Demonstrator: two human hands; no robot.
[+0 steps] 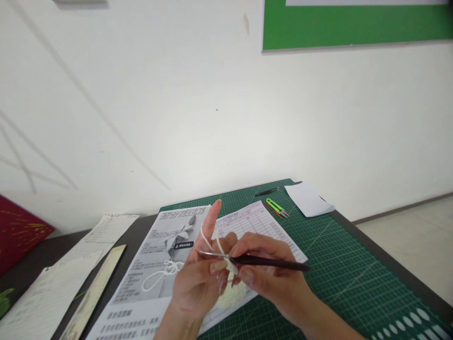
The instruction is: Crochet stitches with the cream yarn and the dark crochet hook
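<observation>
My left hand has its forefinger raised with white yarn looped over it, and its thumb and other fingers pinch a small white crochet piece. My right hand grips a dark-handled crochet hook, whose metal tip points left into the yarn at the left fingers. A pale yarn ball lies under the hands on the papers. A loose white yarn loop rests on the printed instruction sheet.
A green cutting mat covers the dark table. A form sheet, green thread snips, a dark pen and a white paper pad lie farther back. Papers and a ruler lie to the left, by a red cushion.
</observation>
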